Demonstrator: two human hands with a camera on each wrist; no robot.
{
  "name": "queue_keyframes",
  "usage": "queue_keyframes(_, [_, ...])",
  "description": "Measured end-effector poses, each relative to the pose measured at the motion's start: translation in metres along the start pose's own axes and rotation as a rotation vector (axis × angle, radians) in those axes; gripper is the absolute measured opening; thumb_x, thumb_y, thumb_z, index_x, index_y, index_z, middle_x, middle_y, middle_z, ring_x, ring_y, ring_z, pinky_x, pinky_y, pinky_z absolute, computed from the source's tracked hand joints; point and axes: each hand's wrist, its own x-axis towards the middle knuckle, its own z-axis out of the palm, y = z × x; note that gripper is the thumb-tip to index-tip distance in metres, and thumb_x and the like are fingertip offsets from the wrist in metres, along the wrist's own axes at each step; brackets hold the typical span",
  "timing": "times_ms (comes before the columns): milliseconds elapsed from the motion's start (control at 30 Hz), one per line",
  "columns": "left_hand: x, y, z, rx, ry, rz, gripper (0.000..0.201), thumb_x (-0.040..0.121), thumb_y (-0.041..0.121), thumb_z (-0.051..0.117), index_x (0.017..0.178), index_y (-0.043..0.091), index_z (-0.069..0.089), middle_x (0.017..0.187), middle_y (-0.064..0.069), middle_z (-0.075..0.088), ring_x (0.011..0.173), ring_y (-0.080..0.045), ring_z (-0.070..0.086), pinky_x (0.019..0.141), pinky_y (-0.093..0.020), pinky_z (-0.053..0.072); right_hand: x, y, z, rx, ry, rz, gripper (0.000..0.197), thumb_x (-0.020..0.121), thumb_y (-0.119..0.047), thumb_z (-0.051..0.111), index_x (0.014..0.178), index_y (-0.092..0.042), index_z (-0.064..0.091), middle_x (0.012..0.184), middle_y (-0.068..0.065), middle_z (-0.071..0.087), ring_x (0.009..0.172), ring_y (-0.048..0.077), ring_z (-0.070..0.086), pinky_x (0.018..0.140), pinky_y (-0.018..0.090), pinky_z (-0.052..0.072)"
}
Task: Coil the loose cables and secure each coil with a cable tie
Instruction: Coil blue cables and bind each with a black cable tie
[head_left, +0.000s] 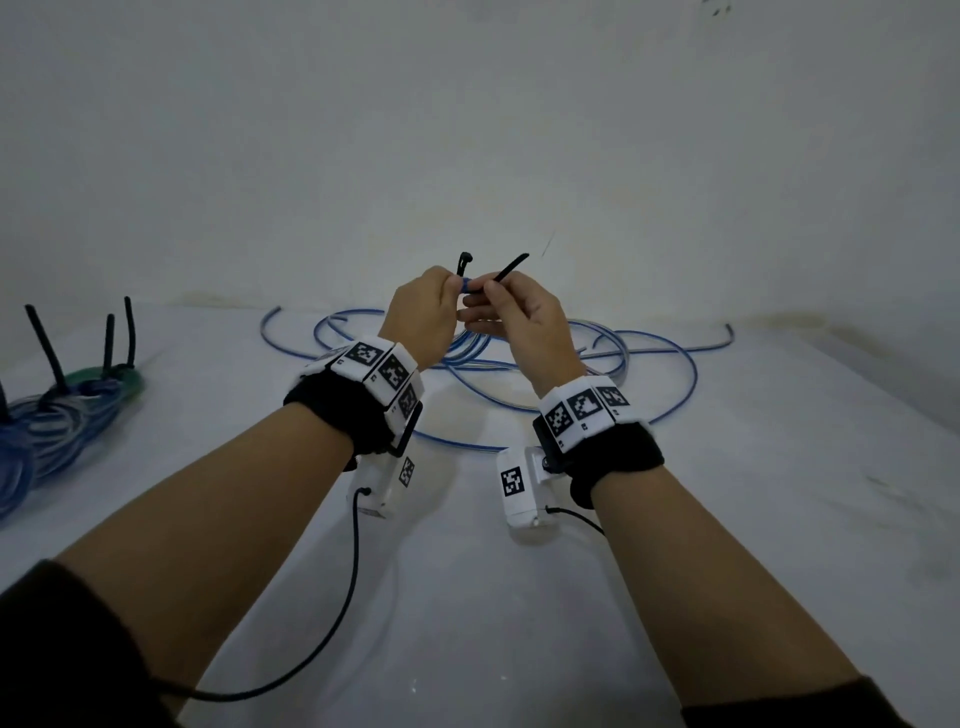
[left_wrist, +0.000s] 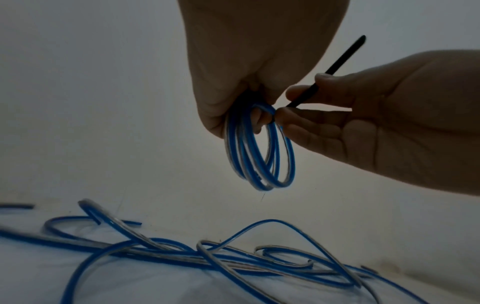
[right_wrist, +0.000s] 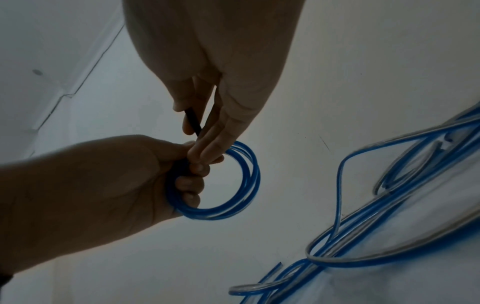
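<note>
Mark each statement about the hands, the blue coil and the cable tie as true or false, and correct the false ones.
1. The left hand holds a small blue cable coil. True.
2. The right hand pinches a black cable tie. True.
3. The cable tie is already closed into a loop. False: its two ends stand apart in the head view.
4. All cables are coiled. False: loose blue cables lie on the white surface.
5. Finished coils lie at left. True.
</note>
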Motion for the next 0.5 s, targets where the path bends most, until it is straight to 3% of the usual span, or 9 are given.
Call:
queue_keyframes(133, [0.007, -0.004, 0.003, -0.082, 0.001, -0.039, 0.026, 0.1, 0.02, 0.034, 0.104, 0.003, 0.053, 0.082, -0.002, 0.055, 0.072, -0.015, 0.048, 0.054, -0.018, 0.031, 0.0, 0.002, 0.002, 0.046, -0.004, 0.012, 0.026, 0.1, -0.014, 0.041, 0.101, 0.001, 0.061, 0.083, 0.011, 0.063, 0.07, 0.016, 0.065, 0.071, 0.027, 0.056])
queue_keyframes(267, [0.008, -0.006, 0.006, -0.124, -0.033, -0.006, 0.019, 0.099, 0.021, 0.037, 0.098, 0.007, 0.051, 0.077, 0.003, 0.056, 0.067, -0.007, 0.048, 0.055, -0.007, 0.035, 0.002, 0.006, 0.001, 0.005, 0.078, 0.015, 0.035, 0.1, -0.024, 0.041, 0.093, 0.001, 0.065, 0.081, 0.016, 0.06, 0.063, 0.018, 0.058, 0.066, 0.028, 0.054])
queue_keyframes(367, [0.008, -0.006, 0.011, -0.146, -0.044, 0.021, 0.013, 0.098, 0.019, 0.039, 0.094, 0.011, 0.048, 0.078, 0.005, 0.057, 0.066, 0.0, 0.048, 0.056, -0.004, 0.035, 0.003, 0.007, -0.003, 0.032, 0.129, 0.009, 0.026, 0.097, -0.02, 0.048, 0.086, -0.005, 0.067, 0.08, 0.013, 0.062, 0.065, 0.016, 0.057, 0.066, 0.029, 0.054])
queue_keyframes(500, [0.008, -0.009, 0.016, -0.199, -0.02, 0.002, 0.01, 0.097, 0.017, 0.042, 0.091, 0.012, 0.048, 0.079, 0.003, 0.06, 0.072, -0.004, 0.054, 0.058, -0.003, 0.036, 0.002, 0.009, -0.007, 0.13, 0.148, -0.009, 0.009, 0.091, -0.004, 0.055, 0.098, -0.006, 0.06, 0.078, 0.011, 0.062, 0.059, 0.012, 0.057, 0.061, 0.025, 0.052])
